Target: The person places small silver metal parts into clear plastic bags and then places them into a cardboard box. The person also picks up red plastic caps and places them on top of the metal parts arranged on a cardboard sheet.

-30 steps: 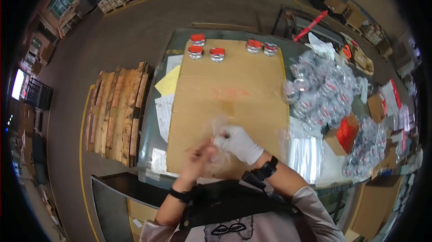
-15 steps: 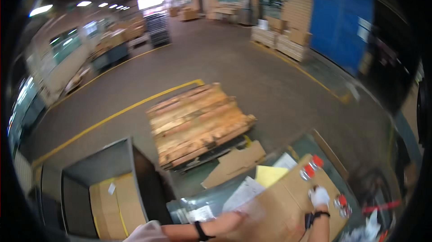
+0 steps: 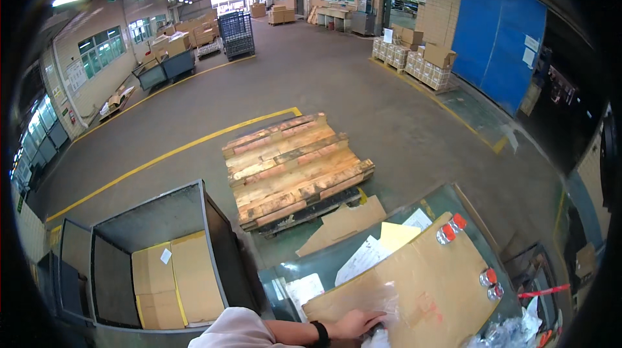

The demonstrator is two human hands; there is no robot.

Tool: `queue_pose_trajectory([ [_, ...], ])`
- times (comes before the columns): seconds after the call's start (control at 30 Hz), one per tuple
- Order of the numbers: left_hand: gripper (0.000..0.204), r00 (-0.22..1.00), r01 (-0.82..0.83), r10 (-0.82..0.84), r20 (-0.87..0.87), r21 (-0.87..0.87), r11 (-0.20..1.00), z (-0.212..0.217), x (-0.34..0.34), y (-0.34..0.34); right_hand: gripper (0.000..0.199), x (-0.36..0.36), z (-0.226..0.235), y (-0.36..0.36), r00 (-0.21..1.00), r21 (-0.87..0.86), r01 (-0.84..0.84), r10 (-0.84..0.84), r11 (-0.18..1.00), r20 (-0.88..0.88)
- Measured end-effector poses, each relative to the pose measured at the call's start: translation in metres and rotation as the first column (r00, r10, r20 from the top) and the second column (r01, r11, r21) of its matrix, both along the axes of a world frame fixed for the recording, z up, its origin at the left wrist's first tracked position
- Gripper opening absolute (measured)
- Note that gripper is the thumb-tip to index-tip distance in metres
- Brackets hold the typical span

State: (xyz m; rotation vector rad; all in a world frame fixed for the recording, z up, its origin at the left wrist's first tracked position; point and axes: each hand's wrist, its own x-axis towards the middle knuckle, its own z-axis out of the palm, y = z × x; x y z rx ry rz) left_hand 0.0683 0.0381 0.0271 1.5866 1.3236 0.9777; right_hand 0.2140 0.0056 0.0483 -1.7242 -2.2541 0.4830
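Observation:
My left hand (image 3: 355,324), with a black band at its wrist, is closed on a clear plastic bag (image 3: 390,297) at the near edge of a cardboard sheet (image 3: 447,283). The bag lies partly over the sheet. Close beside those fingers, my right hand (image 3: 377,340) in a white glove shows only in part at the lower edge. A small dark thing sits between the two hands; its kind is hidden. Two clear jars with red lids (image 3: 451,227) stand at the sheet's far corner, and two more jars (image 3: 492,283) are at its right edge.
Papers (image 3: 363,258) and a yellow sheet (image 3: 396,236) lie on the green table (image 3: 295,277). Crumpled plastic (image 3: 515,334) is at the near right. A grey metal bin (image 3: 217,244) holding flat cardboard stands left. Beyond is a wooden pallet (image 3: 295,170).
My right hand has moved from the sheet's right side down and left to my left hand. My left hand has drawn slightly nearer. The view is sharper and has shifted a little.

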Motion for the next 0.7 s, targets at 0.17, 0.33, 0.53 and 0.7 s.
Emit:
queue_pose_trajectory([
  [0.17, 0.036, 0.941, 0.335, -0.330, -0.079, 0.063, 0.940, 0.039, 0.027, -0.045, 0.045, -0.015, -0.001, -0.003, 0.987, -0.222, 0.052, -0.084, 0.974, -0.137],
  [0.33, 0.029, 0.845, 0.275, -0.130, 0.518, -0.212, 0.938, 0.062, 0.015, -0.039, 0.033, 0.020, 0.062, -0.012, 0.601, -0.504, 0.101, -0.456, 0.858, -0.657],
  [0.53, 0.027, 0.943, 0.242, -0.180, 0.280, -0.205, 0.948, 0.068, -0.006, -0.044, 0.059, 0.018, 0.081, -0.041, 0.919, -0.120, 0.344, -0.360, 0.931, -0.161],
  [0.7, 0.023, 0.727, 0.313, -0.176, -0.664, 0.093, 0.945, 0.035, 0.014, -0.061, 0.043, 0.036, 0.038, -0.051, 0.723, -0.340, 0.328, -0.466, 0.882, -0.511],
])
